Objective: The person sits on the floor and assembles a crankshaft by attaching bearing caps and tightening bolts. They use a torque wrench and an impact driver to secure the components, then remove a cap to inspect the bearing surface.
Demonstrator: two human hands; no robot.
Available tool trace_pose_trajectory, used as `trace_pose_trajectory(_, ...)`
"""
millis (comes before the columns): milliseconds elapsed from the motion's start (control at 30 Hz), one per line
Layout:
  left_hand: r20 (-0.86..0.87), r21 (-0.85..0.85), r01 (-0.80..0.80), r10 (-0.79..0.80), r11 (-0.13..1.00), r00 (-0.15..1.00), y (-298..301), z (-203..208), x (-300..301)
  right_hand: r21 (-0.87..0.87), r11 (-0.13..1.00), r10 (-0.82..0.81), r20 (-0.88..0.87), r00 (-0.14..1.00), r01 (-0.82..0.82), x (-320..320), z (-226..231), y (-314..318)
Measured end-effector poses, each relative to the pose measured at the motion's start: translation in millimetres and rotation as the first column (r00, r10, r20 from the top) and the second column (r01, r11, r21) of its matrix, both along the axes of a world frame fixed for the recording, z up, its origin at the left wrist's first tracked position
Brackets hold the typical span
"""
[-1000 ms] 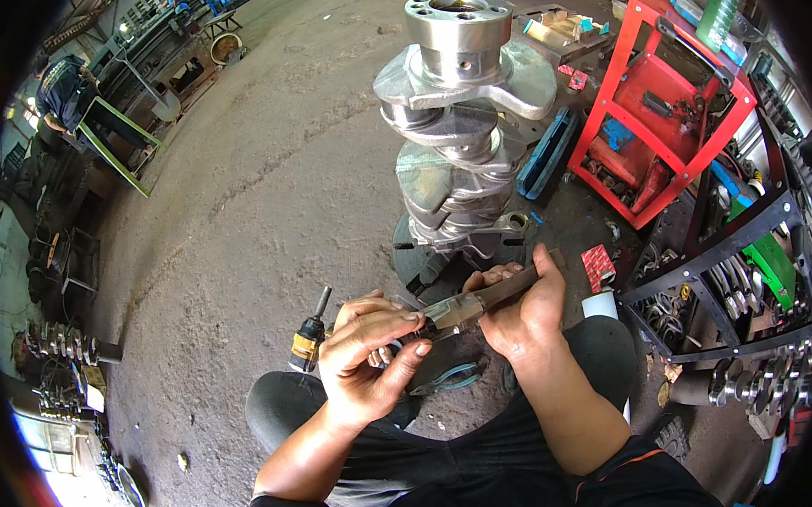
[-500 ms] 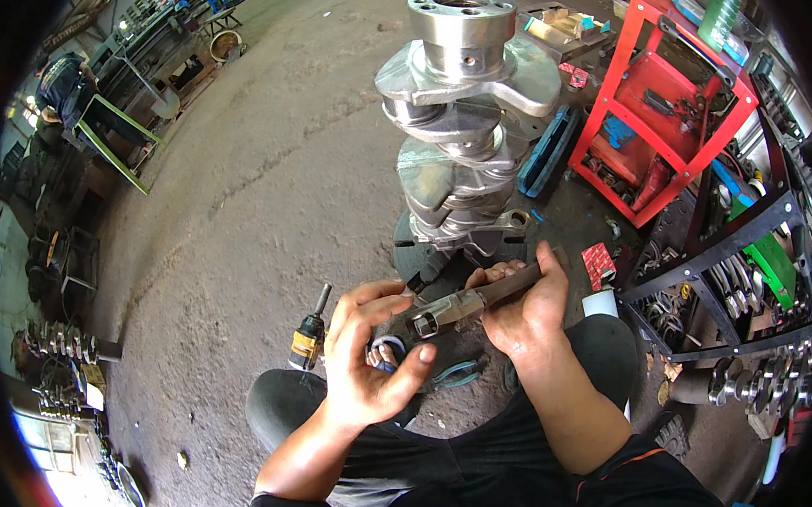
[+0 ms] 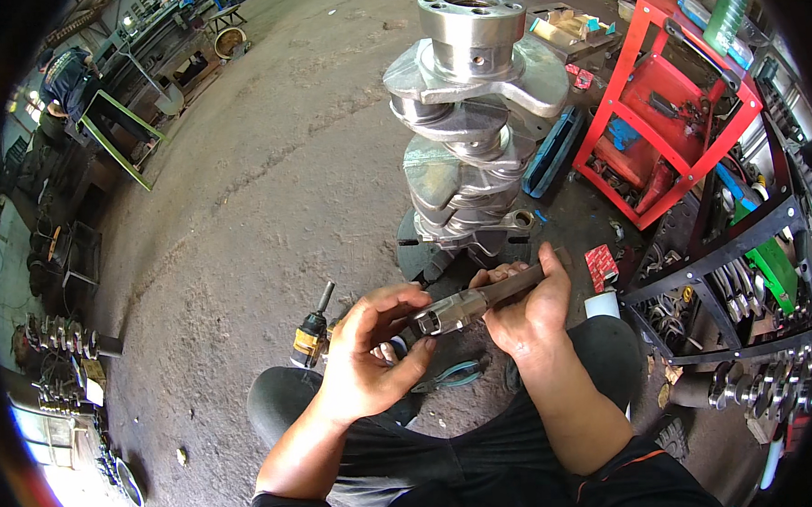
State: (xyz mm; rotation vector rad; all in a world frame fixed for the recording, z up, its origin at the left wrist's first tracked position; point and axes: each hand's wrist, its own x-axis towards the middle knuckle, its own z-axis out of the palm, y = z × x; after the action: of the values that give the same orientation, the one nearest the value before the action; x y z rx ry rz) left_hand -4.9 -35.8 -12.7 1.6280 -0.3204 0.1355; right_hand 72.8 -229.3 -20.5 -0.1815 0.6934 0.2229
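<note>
A metal connecting rod lies slantwise between my hands, seen edge-on with a bolt head at its left end. My right hand is closed round its far right part, thumb along the top. My left hand curves round the bolted end, with thumb and fingertips close against it. Just beyond stands a large steel crankshaft, upright on a round dark base. A yellow-and-black power driver with a long socket stands left of my left hand. Pliers with teal handles lie on the floor between my legs.
At right are a red tool cart, a black rack of tools and another crankshaft. A blue case and a small red-and-white box sit nearer. Another person bends at the far left beside a green frame.
My left hand has drawn in on the rod's bolted end, its fingers and thumb now nearer to it. My right hand keeps its hold. The view has shifted slightly.
</note>
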Motion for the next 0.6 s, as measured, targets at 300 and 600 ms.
trace_pose_trajectory(300,-0.05,-0.008,-0.017,0.016,1.0,0.999,-0.7,2.6,-1.1,-0.031,0.999,0.005,-0.01,1.0,-0.005,0.4,-0.4,-1.1)
trace_pose_trajectory(600,-0.114,-0.016,-0.018,0.016,1.0,0.993,-0.4,2.8,-0.1,-0.048,0.999,0.016,0.003,1.0,-0.016,0.0,-3.3,-0.1)
